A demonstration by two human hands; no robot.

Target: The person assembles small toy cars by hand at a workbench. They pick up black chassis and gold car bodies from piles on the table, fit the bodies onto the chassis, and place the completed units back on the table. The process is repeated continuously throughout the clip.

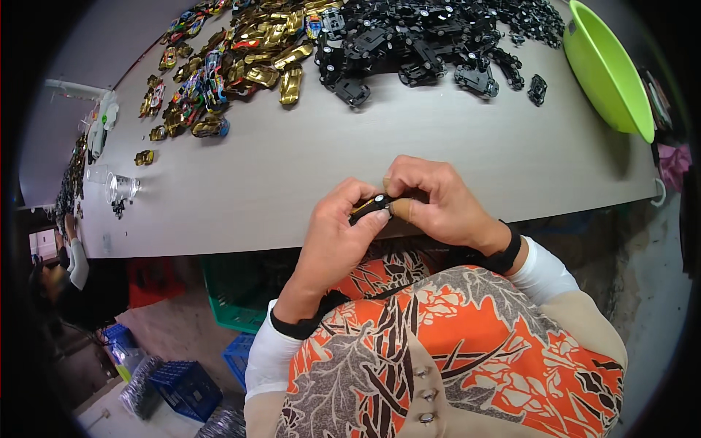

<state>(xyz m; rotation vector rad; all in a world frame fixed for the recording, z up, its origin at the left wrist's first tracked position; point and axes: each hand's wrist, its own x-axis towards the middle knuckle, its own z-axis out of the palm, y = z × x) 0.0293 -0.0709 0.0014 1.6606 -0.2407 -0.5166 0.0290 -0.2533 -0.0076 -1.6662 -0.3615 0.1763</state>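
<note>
Between my hands, close to the table's front edge, is a small toy car (pixel 371 208), dark with a yellow-gold stripe and a wheel with a pale hub showing. My left hand (pixel 334 232) pinches one end of it between thumb and fingers. From the other side my right hand (pixel 445 204) closes on the opposite end, with tan coverings on its thumb and a fingertip. The fingers hide much of the car. At the back of the table lie a heap of shiny gold and multicoloured car bodies (pixel 290 85) and a heap of black car chassis (pixel 416 71).
A lime-green basin (pixel 610 69) leans at the right end of the table (pixel 292 160). Clear plastic cups (pixel 119 187) stand at the left, near small black parts (pixel 119 208). Another person (pixel 69 270) sits at far left. Below are a green crate (pixel 230 296) and blue crates (pixel 186 388).
</note>
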